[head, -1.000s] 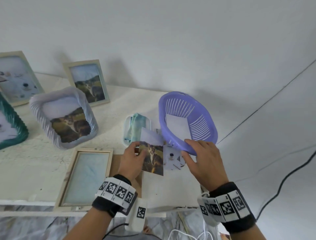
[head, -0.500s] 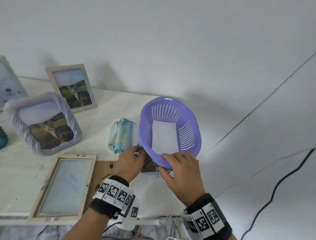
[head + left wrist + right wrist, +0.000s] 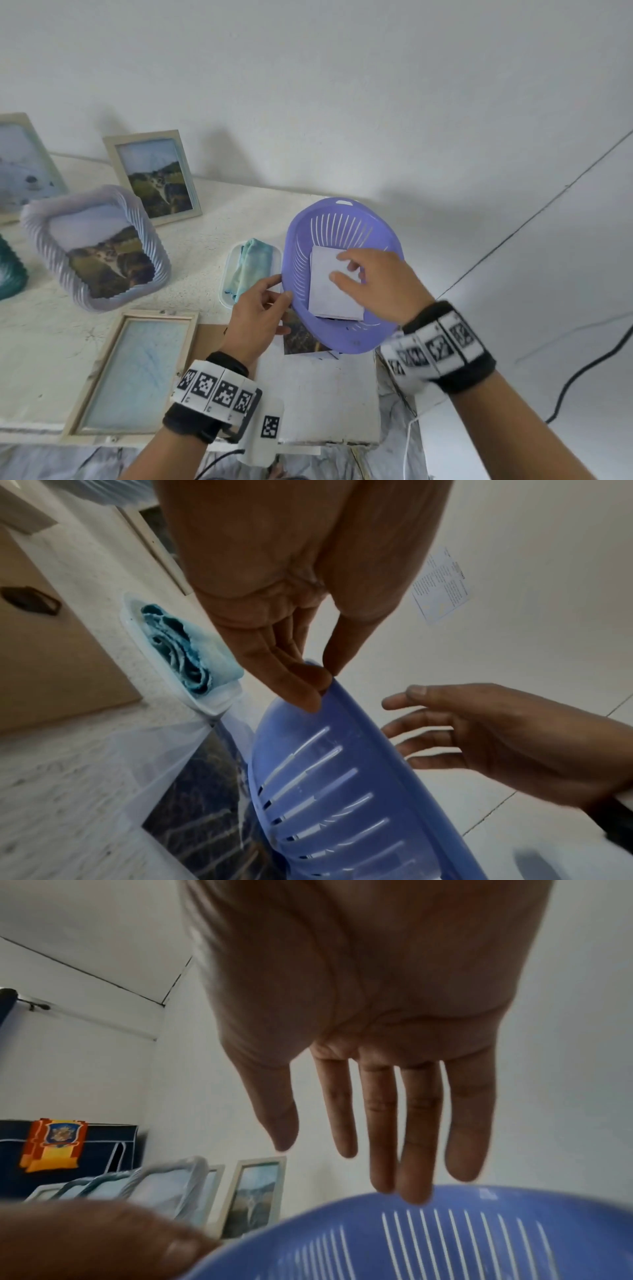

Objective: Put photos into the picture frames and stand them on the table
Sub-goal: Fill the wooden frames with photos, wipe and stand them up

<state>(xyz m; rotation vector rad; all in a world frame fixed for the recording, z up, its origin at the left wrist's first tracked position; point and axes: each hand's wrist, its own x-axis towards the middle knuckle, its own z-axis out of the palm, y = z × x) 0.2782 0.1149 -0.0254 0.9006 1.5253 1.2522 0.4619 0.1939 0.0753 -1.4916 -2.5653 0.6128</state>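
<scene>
Purple basket [image 3: 342, 222] is now being pinched at its rim by the left hand [image 3: 257, 318]. Right hand [image 3: 380, 284], fingers spread, is now reaching inside for the next photo [image 3: 329, 287].

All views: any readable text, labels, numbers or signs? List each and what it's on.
No text can be read.
Printed sheet on the wall: lines of print, too small and blurred.
Orange banner with an emblem: no legible words.
Wristband markers: black-and-white coded squares, no words.

No legible text — the printed sheet [image 3: 440, 585] on the wall is too blurred.
</scene>
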